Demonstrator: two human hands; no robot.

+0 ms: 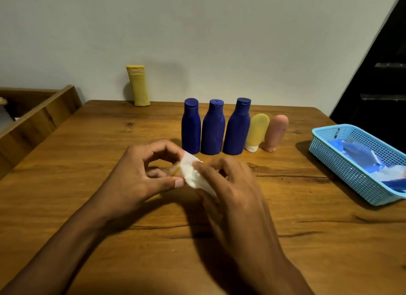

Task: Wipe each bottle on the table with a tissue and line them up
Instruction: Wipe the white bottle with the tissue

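At frame centre, the left hand (140, 176) and right hand (228, 180) pinch a white tissue (195, 176) around something small and yellowish, mostly hidden. Behind stand 5 lined bottles (212, 127); 1 yellow bottle (138, 85) waits upper left. A careless elbow could topple the row.

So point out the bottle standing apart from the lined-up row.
The tall yellow bottle with the flip cap: it stands alone at the table's back edge by the wall, left of the row of three blue bottles and two tubes.
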